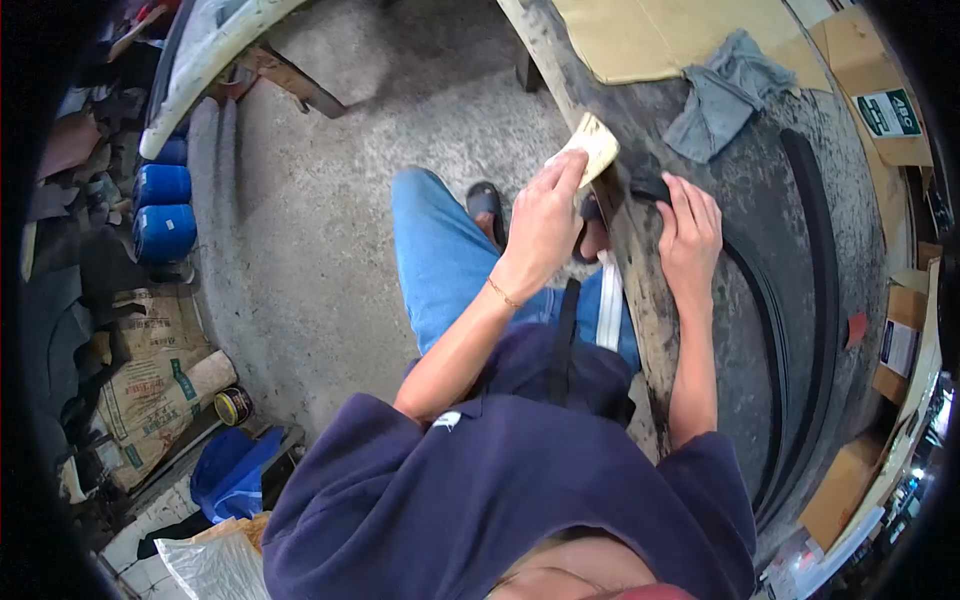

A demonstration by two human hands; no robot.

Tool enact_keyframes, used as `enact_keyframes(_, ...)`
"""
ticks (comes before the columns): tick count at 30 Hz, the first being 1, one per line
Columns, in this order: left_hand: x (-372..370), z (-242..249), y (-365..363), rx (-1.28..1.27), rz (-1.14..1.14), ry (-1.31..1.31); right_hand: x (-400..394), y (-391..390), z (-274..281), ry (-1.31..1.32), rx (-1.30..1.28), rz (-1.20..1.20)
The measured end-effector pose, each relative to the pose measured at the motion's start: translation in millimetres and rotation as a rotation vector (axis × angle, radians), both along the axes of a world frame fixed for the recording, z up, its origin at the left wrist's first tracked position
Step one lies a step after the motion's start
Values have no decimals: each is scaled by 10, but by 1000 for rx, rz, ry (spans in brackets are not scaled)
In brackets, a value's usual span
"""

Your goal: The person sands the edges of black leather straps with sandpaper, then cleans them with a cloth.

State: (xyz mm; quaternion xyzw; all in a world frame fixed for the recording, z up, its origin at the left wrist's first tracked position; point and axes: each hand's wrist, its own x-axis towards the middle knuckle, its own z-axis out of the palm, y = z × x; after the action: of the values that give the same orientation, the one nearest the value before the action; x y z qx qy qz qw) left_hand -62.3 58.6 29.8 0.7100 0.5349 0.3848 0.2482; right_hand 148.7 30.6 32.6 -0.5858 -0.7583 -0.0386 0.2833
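My left hand (545,215) is closed around a pale yellow pad (597,145), perhaps sponge or folded cloth, beside the workbench's near edge. On the bench, my right hand (690,230) pinches the end of a black strip (652,188) between thumb and fingers. From beneath that hand, long narrow black strips (765,310) curve along the bench toward my body. A wider black strip (822,230) lies to their right. Past my right hand, a crumpled grey cloth (722,100) rests on the worn, dark-stained workbench (690,395).
A tan sheet (650,40) covers the bench's far end. Cardboard boxes (880,90) line the right side. Blue rolls (165,232), a paper sack (150,380) and a small can (233,406) sit at the left. Another bench's pale edge (205,60) stands at upper left, near another person's arm (137,32).
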Motion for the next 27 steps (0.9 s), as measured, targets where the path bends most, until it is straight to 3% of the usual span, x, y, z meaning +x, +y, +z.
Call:
enact_keyframes(3, 168, 135, 379, 342, -2, -78, -27, 28, -2, -25, -13, -11)
enact_keyframes(4, 295, 94, 594, 341, 3, -91, -28, 30, 17, -13, -29, -6)
enact_keyframes(6, 507, 87, 927, 471, -206, 133, -23, -1, 63, 9, -38, 21)
enact_keyframes(9, 576, 86, 940, 488, -156, -75, -52, -113, 212, 112, 23, 0)
enact_keyframes(11, 430, 100, 642, 420, -133, -192, -130, -202, 354, 158, 36, -51)
enact_keyframes(13, 354, 201, 80, -358, -181, -770, -199, -226, 403, 201, 139, -93)
enact_keyframes(16, 644, 465, -463, -478, -75, -1283, -370, -294, 436, 217, 218, -107)
enact_keyframes(17, 656, 511, -439, -478, -50, -1312, -412, -322, 433, 211, 237, -111)
enact_keyframes(19, 698, 520, -443, -708, 53, -1484, -511, -426, 419, 227, 211, -102)
enact_keyframes(21, 730, 483, -534, -700, 93, -1548, -502, -530, 477, 240, 184, -105)
enact_keyframes(23, 633, 452, -528, -718, 53, -1471, -534, -562, 672, 282, -62, -169)
enact_keyframes(27, 552, 446, -556, -671, 73, -1438, -72, -357, 1081, 411, -575, 116)
